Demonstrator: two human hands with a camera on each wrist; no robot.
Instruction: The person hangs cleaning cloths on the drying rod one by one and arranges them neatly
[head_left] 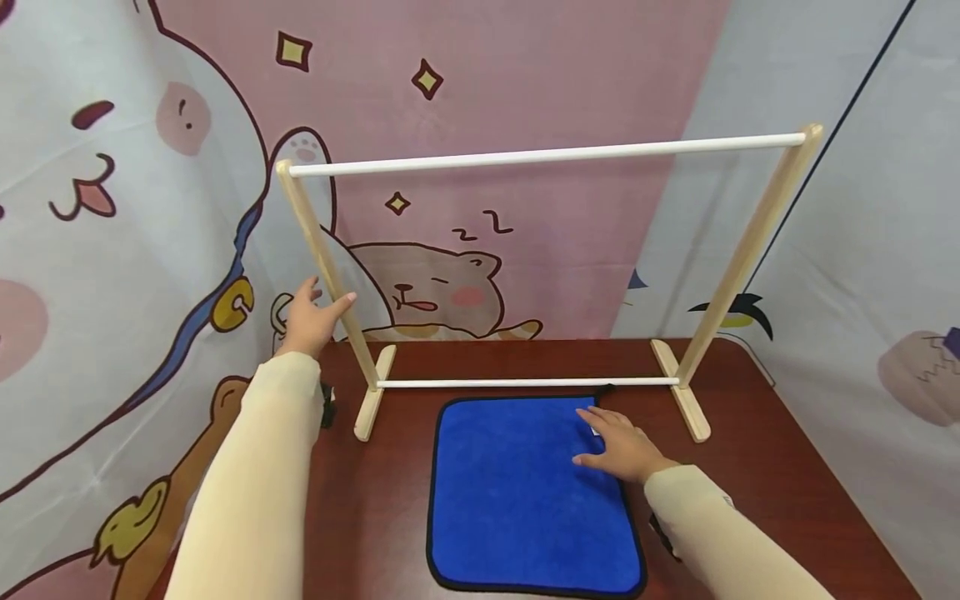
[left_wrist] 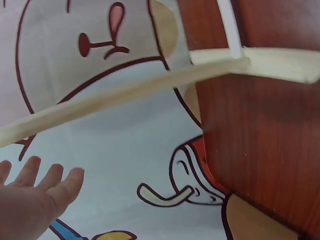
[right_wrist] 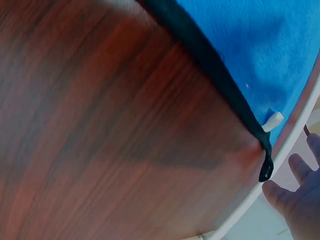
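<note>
A wooden rack with a white top rod [head_left: 547, 156] and a white lower rod [head_left: 525, 383] stands on the brown table. Beside the rack's left post [head_left: 318, 242] is my left hand [head_left: 311, 321], fingers spread and thumb pointing across the post; I cannot tell whether the thumb touches it. In the left wrist view those fingers lie apart from the post [left_wrist: 115, 97]. A blue towel [head_left: 517, 500] with black edging lies flat in front of the rack. Over its right side hovers my right hand [head_left: 618, 446], fingers extended, holding nothing. The towel has a black corner loop [right_wrist: 266, 167] and a white tag [right_wrist: 273, 121].
The rack's right post [head_left: 750, 250] rises from a wooden foot [head_left: 681, 392]; the left foot [head_left: 374, 393] lies near the left forearm. A cartoon-printed cloth [head_left: 525, 75] hangs behind and on both sides of the table [head_left: 757, 467].
</note>
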